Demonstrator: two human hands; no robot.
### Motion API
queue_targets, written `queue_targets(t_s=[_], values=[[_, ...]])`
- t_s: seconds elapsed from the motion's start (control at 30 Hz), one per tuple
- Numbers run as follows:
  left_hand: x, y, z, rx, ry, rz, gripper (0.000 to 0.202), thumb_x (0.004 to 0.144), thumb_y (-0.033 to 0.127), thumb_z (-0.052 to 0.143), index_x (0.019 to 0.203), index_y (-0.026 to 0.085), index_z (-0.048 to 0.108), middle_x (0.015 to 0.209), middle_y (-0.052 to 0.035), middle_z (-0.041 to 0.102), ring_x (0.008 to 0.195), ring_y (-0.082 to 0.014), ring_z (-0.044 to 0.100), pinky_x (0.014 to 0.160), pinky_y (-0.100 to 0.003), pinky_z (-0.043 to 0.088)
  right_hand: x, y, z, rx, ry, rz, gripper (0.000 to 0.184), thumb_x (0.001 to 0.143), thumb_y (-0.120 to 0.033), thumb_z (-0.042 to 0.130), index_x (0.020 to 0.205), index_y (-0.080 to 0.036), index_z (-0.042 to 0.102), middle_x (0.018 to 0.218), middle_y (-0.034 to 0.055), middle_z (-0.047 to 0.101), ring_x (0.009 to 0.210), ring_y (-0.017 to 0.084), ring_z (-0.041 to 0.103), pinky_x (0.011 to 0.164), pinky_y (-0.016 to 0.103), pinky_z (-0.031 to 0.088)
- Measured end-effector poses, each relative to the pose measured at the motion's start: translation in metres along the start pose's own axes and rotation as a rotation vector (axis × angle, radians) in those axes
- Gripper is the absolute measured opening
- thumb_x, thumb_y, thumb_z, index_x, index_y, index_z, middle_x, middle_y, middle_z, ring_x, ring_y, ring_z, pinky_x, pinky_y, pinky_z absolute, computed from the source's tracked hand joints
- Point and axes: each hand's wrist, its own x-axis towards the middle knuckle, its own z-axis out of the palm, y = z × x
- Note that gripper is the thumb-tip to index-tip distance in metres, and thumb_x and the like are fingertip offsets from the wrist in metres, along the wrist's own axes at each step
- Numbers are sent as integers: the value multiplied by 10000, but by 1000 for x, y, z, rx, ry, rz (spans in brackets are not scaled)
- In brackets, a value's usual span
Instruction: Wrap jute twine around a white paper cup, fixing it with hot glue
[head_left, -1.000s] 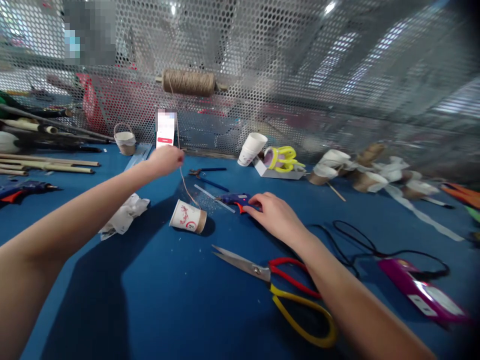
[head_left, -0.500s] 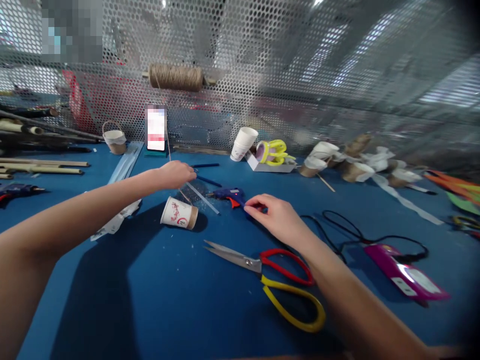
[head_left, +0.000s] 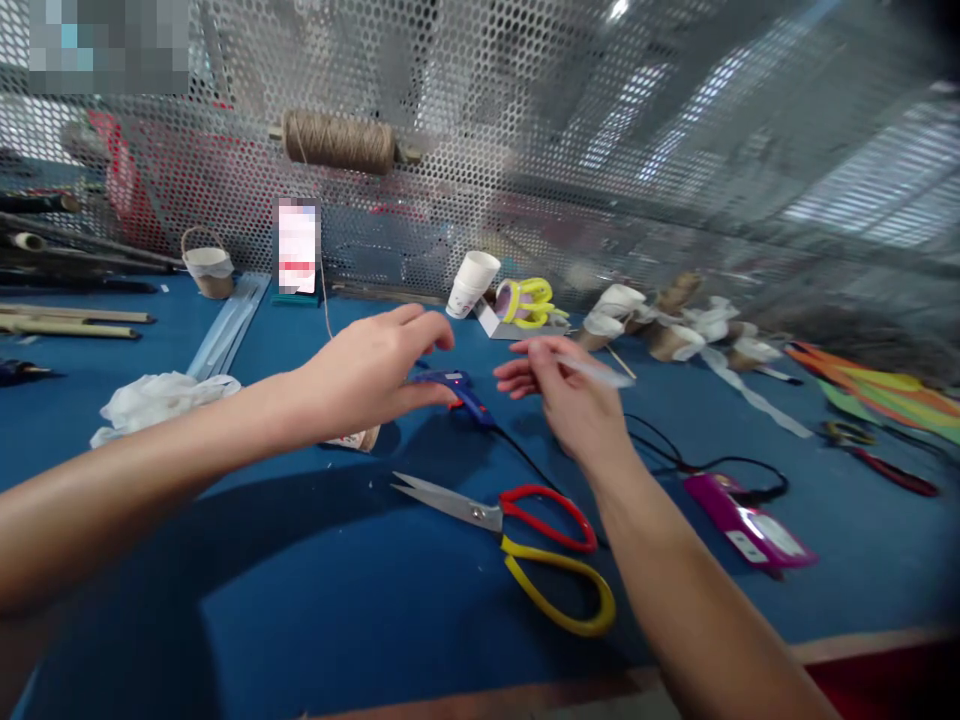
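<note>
My left hand (head_left: 371,372) hovers with fingers stretched out over a tipped paper cup (head_left: 354,439), its fingertips just beside the blue glue gun (head_left: 454,386) lying on the blue table. It holds nothing. My right hand (head_left: 564,398) is raised a little to the right of the gun and pinches a clear glue stick (head_left: 596,371) that points to the right. A strand of twine (head_left: 325,300) hangs from the spool (head_left: 339,142) on the mesh wall, behind my left hand.
Red and yellow scissors (head_left: 517,530) lie near the front edge. A purple device (head_left: 746,522) with a black cable sits at the right. Crumpled white plastic (head_left: 154,396), a phone (head_left: 298,246), white cups (head_left: 471,283) and wrapped cups (head_left: 675,320) line the back.
My left hand let go of the twine and came down and right over the cup towards the glue gun. My right hand rose from the gun and now holds the clear stick.
</note>
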Motion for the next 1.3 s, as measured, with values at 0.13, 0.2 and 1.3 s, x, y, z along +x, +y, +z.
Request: queue_targets(t_s=[0.13,0.2,1.3], values=[[-25,13,-5,-403,-234,-99,97,789,231,637,789,140,604,606,43,567,542,-87,505,532,-200,372,6,30,5,-446,-65,90,201,650,-253,705,726,-212,522,682,39,652,686,217,632,632,306,459],[-37,21,5,-568,-392,-159,103,787,239,632,775,141,603,606,46,552,540,-80,483,508,-193,356,4,40,16,-492,-101,123,255,575,-184,731,663,-222,495,574,0,605,603,205,606,582,288,429],[-28,20,89,-2077,-219,-539,370,764,335,700,1083,176,601,812,-39,647,717,-175,661,672,-360,551,-35,-41,-23,612,248,-148,255,736,-472,678,782,-224,641,567,-36,541,471,100,524,391,227,421]])
